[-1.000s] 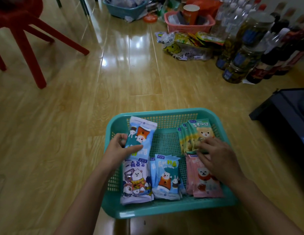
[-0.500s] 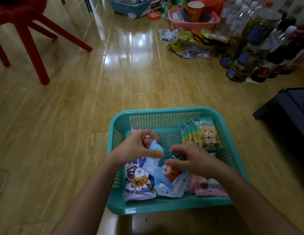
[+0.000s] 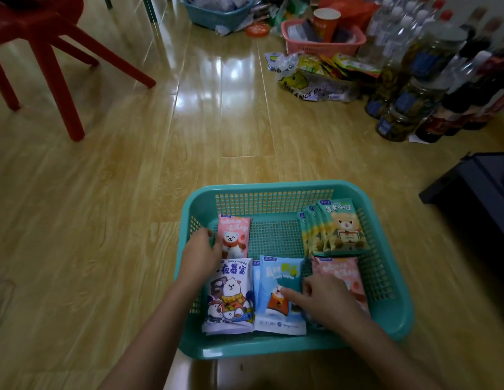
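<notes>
A teal basket [image 3: 397, 319] sits on the wooden floor and holds packs of wet wipes. My left hand [image 3: 201, 254] grips the left edge of a pink pack [image 3: 235, 237] lying at the back left. In front of it lies a white pack [image 3: 231, 294] with cartoon animals. My right hand [image 3: 327, 302] rests on a blue pack [image 3: 279, 280] in the front middle, index finger stretched onto it. That hand partly covers another pink pack [image 3: 338, 270] at the front right. Several green packs [image 3: 341, 229] are fanned at the back right.
A red plastic chair [image 3: 56, 60] stands at the far left. Jars and bottles [image 3: 414, 88] crowd the far right beside a bag of snacks [image 3: 310, 80]. A pink basket [image 3: 324, 46] and a second teal basket [image 3: 214, 12] stand at the back. A dark box [image 3: 476, 192] lies right.
The blue pack held in both hands half a second ago now lies flat in the front middle. My left hand moved back left to the pink pack, which now lies uncovered.
</notes>
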Demonstrator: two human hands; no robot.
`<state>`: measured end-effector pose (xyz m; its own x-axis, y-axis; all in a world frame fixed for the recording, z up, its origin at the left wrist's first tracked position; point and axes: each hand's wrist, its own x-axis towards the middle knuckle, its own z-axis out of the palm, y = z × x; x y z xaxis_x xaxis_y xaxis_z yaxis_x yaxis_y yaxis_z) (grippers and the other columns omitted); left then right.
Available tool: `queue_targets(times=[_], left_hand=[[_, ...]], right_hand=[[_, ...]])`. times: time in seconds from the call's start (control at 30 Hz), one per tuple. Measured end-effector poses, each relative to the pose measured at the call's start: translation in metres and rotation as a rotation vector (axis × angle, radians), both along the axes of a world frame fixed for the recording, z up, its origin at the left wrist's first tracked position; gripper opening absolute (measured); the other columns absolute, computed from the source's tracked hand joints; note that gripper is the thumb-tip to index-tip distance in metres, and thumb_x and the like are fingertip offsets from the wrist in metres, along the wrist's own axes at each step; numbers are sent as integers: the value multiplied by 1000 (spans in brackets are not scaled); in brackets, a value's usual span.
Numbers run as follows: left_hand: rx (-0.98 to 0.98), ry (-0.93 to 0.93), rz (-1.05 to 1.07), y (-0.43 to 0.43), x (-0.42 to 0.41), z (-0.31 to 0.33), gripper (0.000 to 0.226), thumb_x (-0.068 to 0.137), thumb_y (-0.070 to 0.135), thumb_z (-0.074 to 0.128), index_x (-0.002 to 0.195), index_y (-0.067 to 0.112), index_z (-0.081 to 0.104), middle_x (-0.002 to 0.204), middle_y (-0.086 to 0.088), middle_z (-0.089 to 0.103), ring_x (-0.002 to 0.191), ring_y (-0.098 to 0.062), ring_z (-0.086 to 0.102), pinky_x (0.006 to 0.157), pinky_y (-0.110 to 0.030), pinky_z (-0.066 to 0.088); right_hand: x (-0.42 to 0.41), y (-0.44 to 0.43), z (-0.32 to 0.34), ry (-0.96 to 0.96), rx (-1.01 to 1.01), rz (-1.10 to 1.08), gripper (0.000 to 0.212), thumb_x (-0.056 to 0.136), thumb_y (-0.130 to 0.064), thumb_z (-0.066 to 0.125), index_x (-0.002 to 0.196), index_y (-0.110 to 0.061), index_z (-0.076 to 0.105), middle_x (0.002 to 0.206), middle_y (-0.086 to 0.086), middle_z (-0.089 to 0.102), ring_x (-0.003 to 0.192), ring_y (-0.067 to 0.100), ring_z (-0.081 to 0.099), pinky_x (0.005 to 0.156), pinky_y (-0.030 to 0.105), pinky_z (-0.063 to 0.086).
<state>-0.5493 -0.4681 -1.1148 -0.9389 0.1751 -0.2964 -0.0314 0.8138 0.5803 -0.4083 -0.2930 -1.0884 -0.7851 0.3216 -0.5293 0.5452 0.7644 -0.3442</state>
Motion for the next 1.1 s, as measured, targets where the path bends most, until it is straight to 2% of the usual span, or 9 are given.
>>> queue_targets(times=[0.1, 0.27, 0.43, 0.57, 0.7, 0.8, 0.9, 1.0, 1.1], left_hand=[[-130, -73, -48, 11, -9, -8, 34, 92, 25, 53, 115, 0, 46, 116, -19, 56, 102, -32, 56, 79, -37, 44], [-209, -156, -68, 28, -19, -21, 59, 78, 28, 72, 123, 1, 44, 120, -15, 51, 110, -29, 53, 88, -34, 46], [-267, -212, -129, 33, -30, -26, 22, 81, 20, 68, 73, 13, 49, 79, -4, 56, 74, -18, 54, 50, -19, 37], [-23, -174, -75, 32, -33, -7, 13, 85, 16, 64, 89, 7, 55, 91, -7, 60, 74, -18, 57, 53, -22, 46], [263, 17, -23, 30, -26, 36, 16, 82, 14, 69, 88, 12, 54, 90, -7, 64, 74, -19, 60, 58, -30, 50], [597, -263, 24, 46, 11, 68, 26, 82, 11, 66, 106, 9, 57, 98, -7, 66, 82, -22, 68, 65, -30, 57], [784, -584, -27, 75, 70, 73, 30, 78, 6, 68, 105, 13, 58, 99, -4, 68, 90, -21, 68, 71, -28, 59], [753, -539, -218, 97, 112, 48, 32, 73, 8, 76, 96, 25, 60, 91, 4, 69, 86, -15, 69, 78, -31, 58], [558, -323, -389, 101, 121, 36, 22, 78, 22, 74, 85, 30, 54, 74, 17, 59, 64, 9, 58, 62, -6, 47]], right_hand=[[-4, 10, 9, 60, 131, 55, 55, 78, -71, 48, 57, -21, 41, 55, -3, 46, 54, 10, 44, 54, 28, 34], [-3, 32, 11, 239, 53, -130, 42, 82, -63, 49, 65, -25, 51, 61, -8, 57, 65, 11, 58, 64, 31, 46], [10, 53, 11, 357, 18, -229, 19, 88, -40, 58, 75, -27, 58, 70, -11, 61, 63, 3, 59, 60, 27, 52], [21, 67, 11, 464, -16, -330, 18, 87, -31, 62, 70, -27, 57, 70, -7, 63, 67, 9, 61, 62, 36, 53], [24, 72, 23, 533, -145, -371, 15, 89, -27, 58, 74, -28, 57, 77, -3, 65, 73, 11, 62, 62, 27, 51], [19, 69, 31, 532, -335, -488, 19, 92, -34, 49, 80, -26, 61, 79, 0, 66, 73, 16, 62, 60, 25, 46], [14, 62, 39, 445, -605, -554, 38, 89, -49, 40, 89, -21, 67, 81, 5, 71, 73, 21, 65, 66, 30, 50], [18, 59, 34, 424, -588, -527, 24, 90, -38, 53, 92, -18, 66, 87, 7, 73, 77, 18, 71, 75, 38, 58], [29, 71, 15, 384, -436, -532, 20, 88, -35, 59, 96, -18, 66, 91, 4, 73, 83, 20, 70, 79, 44, 57]])
